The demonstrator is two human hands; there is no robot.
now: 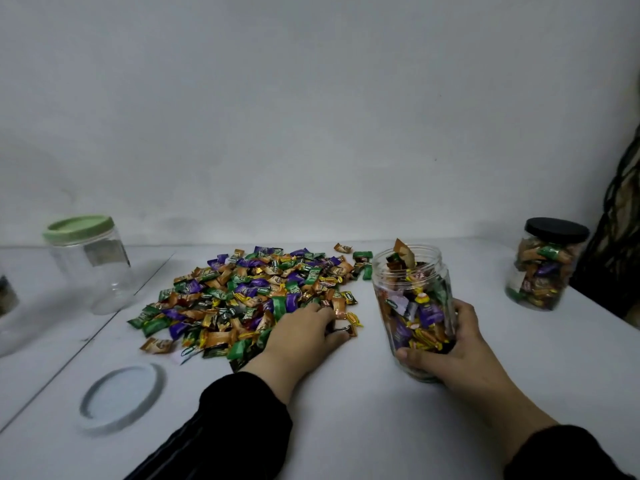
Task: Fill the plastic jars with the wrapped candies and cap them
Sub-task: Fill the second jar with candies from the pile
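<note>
A heap of wrapped candies (249, 292) in green, purple, orange and yellow lies on the white table (346, 427). My left hand (304, 336) lies at the heap's near right edge, its fingers curled over a few candies. An open clear plastic jar (412, 306), nearly full of candies, stands to the right. My right hand (450, 351) grips its lower part from the right. A white lid (121, 398) lies flat at the front left.
An empty clear jar with a green lid (90, 261) stands at the back left. A candy-filled jar with a black lid (543, 265) stands at the back right, beside a dark object at the frame's right edge. A seam runs diagonally across the table's left side.
</note>
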